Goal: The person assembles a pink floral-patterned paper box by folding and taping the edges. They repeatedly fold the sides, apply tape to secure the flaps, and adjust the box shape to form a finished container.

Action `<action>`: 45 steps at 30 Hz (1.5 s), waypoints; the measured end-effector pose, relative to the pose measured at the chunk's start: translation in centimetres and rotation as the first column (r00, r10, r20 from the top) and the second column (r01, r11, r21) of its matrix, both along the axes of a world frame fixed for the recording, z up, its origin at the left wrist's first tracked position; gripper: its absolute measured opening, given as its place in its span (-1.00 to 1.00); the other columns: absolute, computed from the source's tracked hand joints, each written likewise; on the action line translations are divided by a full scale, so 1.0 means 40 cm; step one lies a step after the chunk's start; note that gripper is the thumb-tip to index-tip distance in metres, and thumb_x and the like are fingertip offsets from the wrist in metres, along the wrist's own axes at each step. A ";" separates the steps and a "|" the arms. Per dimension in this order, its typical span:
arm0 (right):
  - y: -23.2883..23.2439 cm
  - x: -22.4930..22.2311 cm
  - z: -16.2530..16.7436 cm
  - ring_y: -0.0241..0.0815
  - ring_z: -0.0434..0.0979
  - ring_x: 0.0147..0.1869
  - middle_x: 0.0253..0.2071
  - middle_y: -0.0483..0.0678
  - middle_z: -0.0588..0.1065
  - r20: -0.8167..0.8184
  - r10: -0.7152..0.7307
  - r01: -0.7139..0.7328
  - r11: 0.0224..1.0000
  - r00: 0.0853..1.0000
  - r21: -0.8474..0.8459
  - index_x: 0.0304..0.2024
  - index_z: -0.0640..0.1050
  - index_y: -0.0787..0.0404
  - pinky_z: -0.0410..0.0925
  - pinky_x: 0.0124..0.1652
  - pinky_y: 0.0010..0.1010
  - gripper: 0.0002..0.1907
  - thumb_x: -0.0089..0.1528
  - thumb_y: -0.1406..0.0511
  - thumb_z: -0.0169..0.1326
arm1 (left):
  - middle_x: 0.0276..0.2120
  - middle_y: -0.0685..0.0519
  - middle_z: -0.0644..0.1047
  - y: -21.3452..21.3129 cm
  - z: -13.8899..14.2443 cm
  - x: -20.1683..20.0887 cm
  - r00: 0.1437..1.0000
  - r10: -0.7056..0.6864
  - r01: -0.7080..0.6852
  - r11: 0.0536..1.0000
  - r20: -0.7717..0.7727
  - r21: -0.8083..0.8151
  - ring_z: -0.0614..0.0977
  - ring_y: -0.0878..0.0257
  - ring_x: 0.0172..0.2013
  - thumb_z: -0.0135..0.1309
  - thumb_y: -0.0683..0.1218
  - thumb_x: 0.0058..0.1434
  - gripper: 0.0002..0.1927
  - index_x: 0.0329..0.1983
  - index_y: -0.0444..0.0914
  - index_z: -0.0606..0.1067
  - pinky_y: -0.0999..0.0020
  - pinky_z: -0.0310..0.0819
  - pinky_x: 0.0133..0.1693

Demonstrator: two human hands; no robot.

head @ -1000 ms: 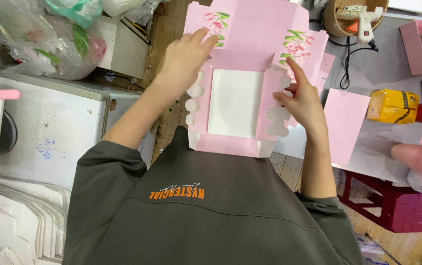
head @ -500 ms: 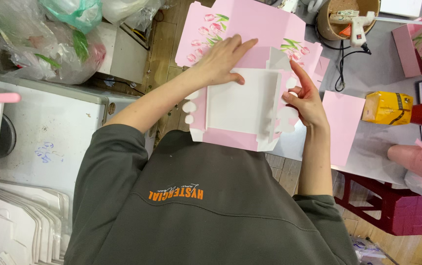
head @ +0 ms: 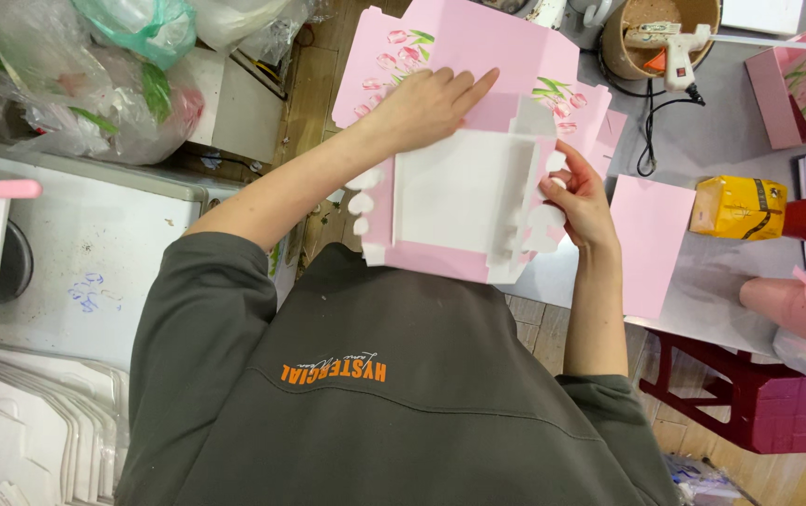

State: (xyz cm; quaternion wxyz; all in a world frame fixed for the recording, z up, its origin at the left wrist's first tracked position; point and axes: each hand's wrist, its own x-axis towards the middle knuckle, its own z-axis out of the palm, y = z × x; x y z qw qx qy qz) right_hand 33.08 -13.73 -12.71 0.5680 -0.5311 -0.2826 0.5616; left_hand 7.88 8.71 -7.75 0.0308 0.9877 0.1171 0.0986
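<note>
A pink die-cut cardboard box blank (head: 464, 141), printed with tulips and white on its inner face, is held above the edge of the grey worktop (head: 702, 122), in front of the chest. It is judged light, thin and springy, easily creased or torn at its scalloped tabs, so it is best taken by the stiff panels beside the fold lines. The left hand (head: 426, 108) lies flat on the far pink panel, its fingers (head: 473, 86) stretched and close together. The right hand (head: 579, 199) grips the right side wall, whose scalloped edge is pinched between thumb and fingers. Compared with half a second earlier, the left hand is laid flatter and further across the panel, and the side walls are raised more steeply. A glue gun (head: 667, 52) lies well beyond the right fingers.
</note>
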 end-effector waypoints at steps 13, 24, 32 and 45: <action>0.125 -0.053 0.101 -0.31 0.53 -0.37 -0.41 -0.10 0.54 0.787 0.002 0.168 0.977 0.617 -0.135 -0.26 0.45 0.24 0.35 -0.41 -0.47 -0.66 0.09 0.30 0.36 | 0.15 -0.21 0.41 0.068 0.021 -0.061 0.850 0.527 -0.456 0.760 0.028 -0.464 0.54 -0.22 0.03 0.39 -0.18 -0.05 -0.13 0.33 -0.36 0.27 -0.06 0.49 0.02; 0.266 -0.115 0.120 -0.03 0.43 -0.16 -0.18 0.21 0.40 0.871 0.165 -0.177 0.980 0.463 -0.092 -0.43 0.37 0.36 0.37 -0.16 -0.26 -0.67 0.16 0.32 0.27 | -0.08 -0.26 0.51 0.047 -0.003 0.082 0.685 0.716 -0.728 0.670 -0.130 -0.146 0.69 -0.15 -0.10 0.21 -0.30 0.22 -0.58 0.09 -0.37 0.33 0.01 0.66 -0.25; 0.237 -0.102 0.094 -0.40 0.33 -0.26 -0.27 -0.18 0.40 0.430 0.014 0.017 0.997 0.903 -0.070 -0.18 0.38 0.16 0.25 -0.29 -0.52 -0.67 0.20 0.30 0.31 | -0.02 -0.28 0.44 0.044 -0.009 -0.004 0.740 0.648 -0.650 0.618 -0.183 -0.443 0.62 -0.18 -0.15 0.29 -0.18 -0.09 -0.53 -0.10 -0.38 0.45 0.05 0.57 -0.17; 0.132 -0.089 0.109 -0.42 0.48 -0.13 -0.28 -0.20 0.45 0.547 0.052 -0.069 0.998 0.836 0.011 -0.24 0.44 0.22 0.32 -0.26 -0.59 -0.80 0.11 0.52 0.02 | -0.35 0.03 0.64 -0.008 -0.012 -0.167 0.830 0.539 -0.422 0.435 -0.146 -0.795 0.71 0.21 -0.23 0.08 -0.36 -0.03 -0.82 -0.35 -0.32 0.47 0.33 0.55 -0.22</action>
